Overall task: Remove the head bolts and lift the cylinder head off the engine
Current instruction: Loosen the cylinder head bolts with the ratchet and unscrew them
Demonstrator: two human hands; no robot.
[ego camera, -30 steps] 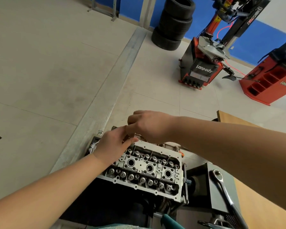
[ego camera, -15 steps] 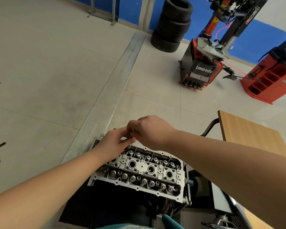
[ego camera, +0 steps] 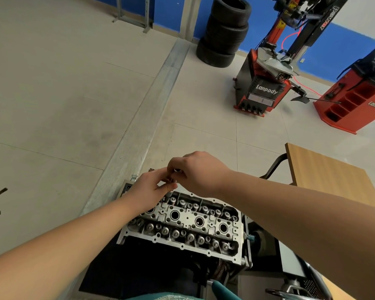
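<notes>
While both hands meet above the head's (ego camera: pixel 183 226) far-left corner, left hand (ego camera: pixel 148 189) and right hand (ego camera: pixel 198 172) pinch a bolt (ego camera: pixel 173 180) between fingertips, its axis roughly upright; head sits directly below, still on the engine.

Auto repair workshop. Stacked tyres (ego camera: pixel 224 32) against a blue wall (ego camera: pixel 344 42); red tyre-changing machine (ego camera: pixel 266 81), red wheel balancer (ego camera: pixel 355 98) on tiled floor (ego camera: pixel 63 83). Bare engine (ego camera: pixel 182 226) on a stand.
</notes>
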